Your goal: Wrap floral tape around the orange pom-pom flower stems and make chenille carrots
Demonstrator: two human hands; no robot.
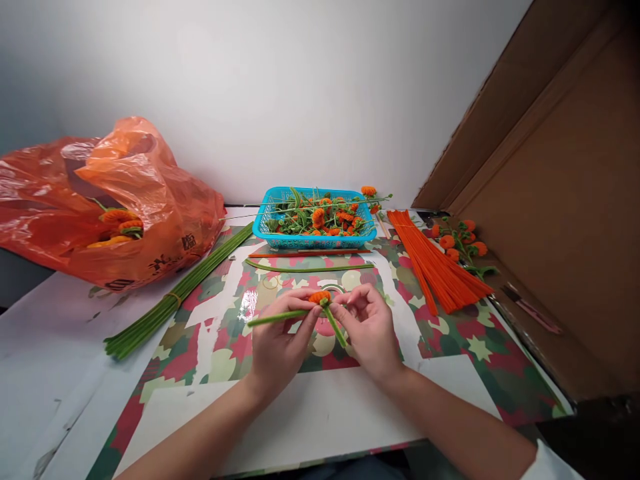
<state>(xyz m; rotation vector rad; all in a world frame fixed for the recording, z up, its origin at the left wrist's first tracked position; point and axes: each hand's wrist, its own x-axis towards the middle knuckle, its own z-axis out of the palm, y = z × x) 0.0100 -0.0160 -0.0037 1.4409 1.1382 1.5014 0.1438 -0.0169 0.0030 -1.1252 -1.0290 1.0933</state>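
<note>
Both hands meet over the patterned mat (450,347) at the table's middle. My left hand (277,343) pinches a small orange pipe-cleaner flower (320,297) at its head. A green stem (275,318) sticks out to the left from it. My right hand (367,330) is closed on a second green end (336,328) that slants down to the right. The fingertips of both hands nearly touch around the flower.
A blue basket (315,239) of finished orange flowers stands behind the hands. Loose orange pipe cleaners (435,263) and several flowers (457,241) lie right. A green pipe-cleaner bundle (175,297) and an orange plastic bag (105,200) lie left. A cardboard box (560,220) walls the right.
</note>
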